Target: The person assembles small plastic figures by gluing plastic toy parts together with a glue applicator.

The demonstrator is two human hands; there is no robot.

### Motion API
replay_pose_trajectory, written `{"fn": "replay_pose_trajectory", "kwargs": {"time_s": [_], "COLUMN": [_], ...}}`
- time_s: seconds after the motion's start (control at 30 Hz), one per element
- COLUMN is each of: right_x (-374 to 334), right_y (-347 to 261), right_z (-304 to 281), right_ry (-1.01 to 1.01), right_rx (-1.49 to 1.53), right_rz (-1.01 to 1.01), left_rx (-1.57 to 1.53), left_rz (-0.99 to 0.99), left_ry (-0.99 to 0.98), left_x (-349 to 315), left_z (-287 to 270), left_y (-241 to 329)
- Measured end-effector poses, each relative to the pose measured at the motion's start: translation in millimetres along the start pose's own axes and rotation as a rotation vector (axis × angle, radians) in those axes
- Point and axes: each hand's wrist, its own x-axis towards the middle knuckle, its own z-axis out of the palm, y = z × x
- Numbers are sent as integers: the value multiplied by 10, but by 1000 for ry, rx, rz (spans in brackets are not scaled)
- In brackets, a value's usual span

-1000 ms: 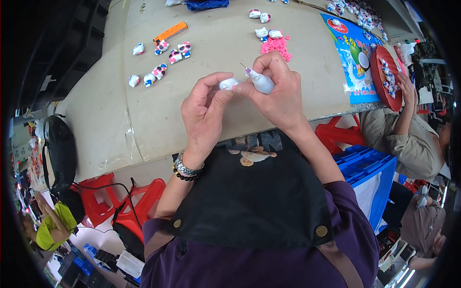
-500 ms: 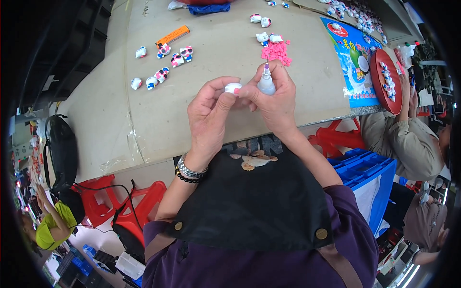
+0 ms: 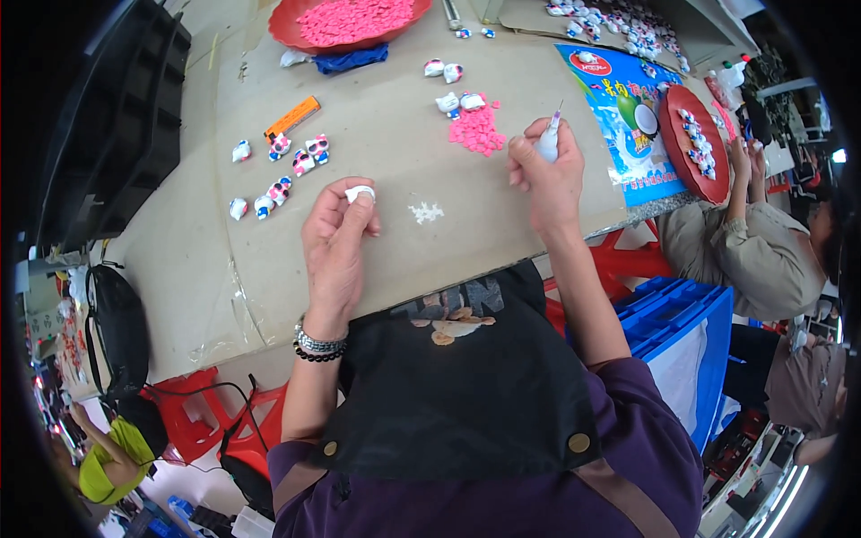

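My left hand [image 3: 335,235] pinches a small white figurine [image 3: 360,193] between thumb and fingers above the table; the fingers cover most of it. Off to the right, my right hand [image 3: 558,179] is closed around a small squeeze bottle [image 3: 548,143] with a thin needle tip that points up. Beyond the hands lies a heap of small pink pieces [image 3: 477,132], with white and blue figurines [image 3: 448,106] at its far edge. Painted figurines in white, pink and blue [image 3: 303,162] stand in a loose cluster at the left.
A red bowl [image 3: 280,34] full of pink pieces stands at the far side, near an orange oblong object [image 3: 292,117]. White marks [image 3: 426,212] dot the tabletop. At right, a red tray [image 3: 674,134] holds figurines beside a blue printed sheet [image 3: 619,99]; a co-worker [image 3: 758,242] sits there.
My hands have drawn apart: the left went left with the figurine, the right went right with the bottle. The view has shifted, so more of the red bowl shows.
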Motion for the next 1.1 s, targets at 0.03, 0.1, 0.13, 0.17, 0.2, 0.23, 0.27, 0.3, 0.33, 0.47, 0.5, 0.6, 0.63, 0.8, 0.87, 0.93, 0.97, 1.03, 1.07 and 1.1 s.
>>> {"fn": "replay_pose_trajectory", "kwargs": {"time_s": [0.03, 0.1, 0.13, 0.17, 0.2, 0.23, 0.27, 0.3, 0.33, 0.47, 0.5, 0.6, 0.63, 0.8, 0.87, 0.93, 0.97, 1.03, 1.07, 1.1], "right_x": [76, 235, 316, 401, 484, 573, 657, 683, 691, 755, 772, 782, 743, 335, 143, 8, -45, -95, -106, -110], "right_y": [9, 39, 51, 66, 92, 120, 149, 139, 114, 64, 71, 78, 63, -133, -159, -165, -164, -148, -130, -112], "right_z": [-56, -130, -147, -144, -112, -78, -33, 29, 75, 151, 144, 132, 153, 259, 302, 355, 385, 423, 429, 433], "right_ry": [8, 1, 10, -26, -71, -68, -121, -175, -174, -249, -212, -181, -193, -222, -291, -354, -387, -419, -422, -416], "right_rx": [0, -149, -150, -262, -369, -365, -543, -719, -715, -928, -917, -668, -665, -242, -177, -111, -106, -87, -84, -94], "right_rz": [-4, 20, 19, -43, -104, -105, -313, -521, -523, -394, -424, -345, -342, -14, 14, 38, 43, 44, 44, 38], "left_rx": [294, 590, 883, 1176, 1180, 1423, 1662, 1666, 1619, 1545, 1546, 1504, 1458, 1069, 987, 902, 734, 568, 454, 339], "left_rz": [89, 181, 260, 341, 342, 512, 688, 691, 639, 651, 652, 746, 835, 807, 763, 722, 546, 375, 302, 229], "left_ry": [12, 22, 20, 20, 20, 21, 23, 22, 31, 141, 142, 254, 218, 251, 231, 207, 161, 117, 86, 57], "left_x": [47, 115, 143, 171, 195, 231, 256, 266, 273, 233, 207, 159, 216, 297, 248, 206, 177, 162, 158, 154], "left_z": [-67, -155, -167, -184, -227, -270, -302, -333, -358, -233, -154, 12, -3, 69, 146, 207, 225, 245, 248, 247], "left_y": [-8, 31, 62, 88, 115, 139, 161, 187, 211, 282, 295, 260, 201, 96, 43, -7, -27, -21, -12, -2]}}
